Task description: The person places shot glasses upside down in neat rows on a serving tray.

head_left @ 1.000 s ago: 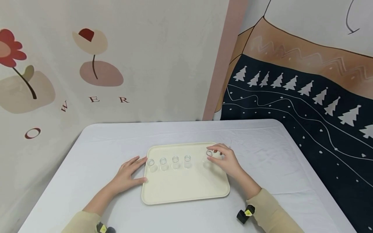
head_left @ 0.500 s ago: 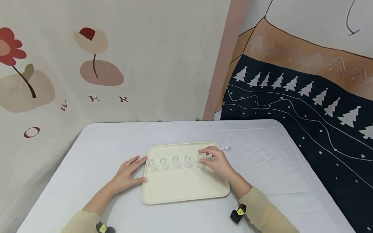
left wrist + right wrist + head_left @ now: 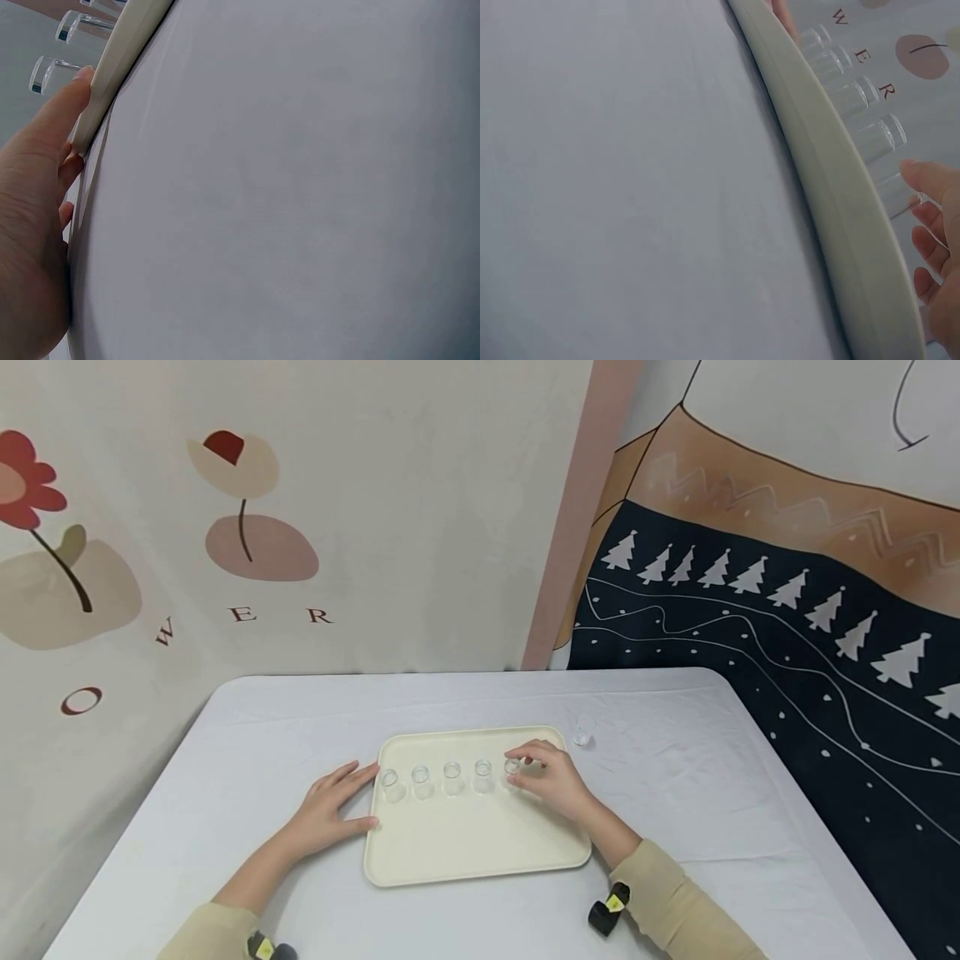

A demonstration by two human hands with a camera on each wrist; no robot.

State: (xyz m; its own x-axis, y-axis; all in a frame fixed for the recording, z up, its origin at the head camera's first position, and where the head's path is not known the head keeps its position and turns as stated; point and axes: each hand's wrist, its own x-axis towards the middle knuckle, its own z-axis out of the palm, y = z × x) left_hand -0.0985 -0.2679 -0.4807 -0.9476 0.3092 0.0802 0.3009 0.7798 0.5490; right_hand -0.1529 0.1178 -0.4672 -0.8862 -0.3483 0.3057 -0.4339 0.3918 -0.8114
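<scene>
My right hand (image 3: pixel 551 781) pinches the rim of a small clear glass cup (image 3: pixel 512 767) between thumb and fingers. That cup stands on the cream tray (image 3: pixel 472 852), at the right end of a row of several matching cups, close beside its neighbour (image 3: pixel 483 776). In the right wrist view the thumb lies at the upper edge of the held cup (image 3: pixel 892 193). At the tray's left edge, my left hand (image 3: pixel 326 810) rests with fingers spread, fingertips touching the rim. The leftmost cup (image 3: pixel 390 783) is close to those fingers.
Another small clear glass object (image 3: pixel 582 737) sits on the white tablecloth (image 3: pixel 675 760) just past the tray's back right corner. Printed cloth hangs behind the table. The front half of the tray is bare.
My right hand has carried the cup leftward over the tray to the end of the row. The glass object at the back right has come into sight. My left hand stays put.
</scene>
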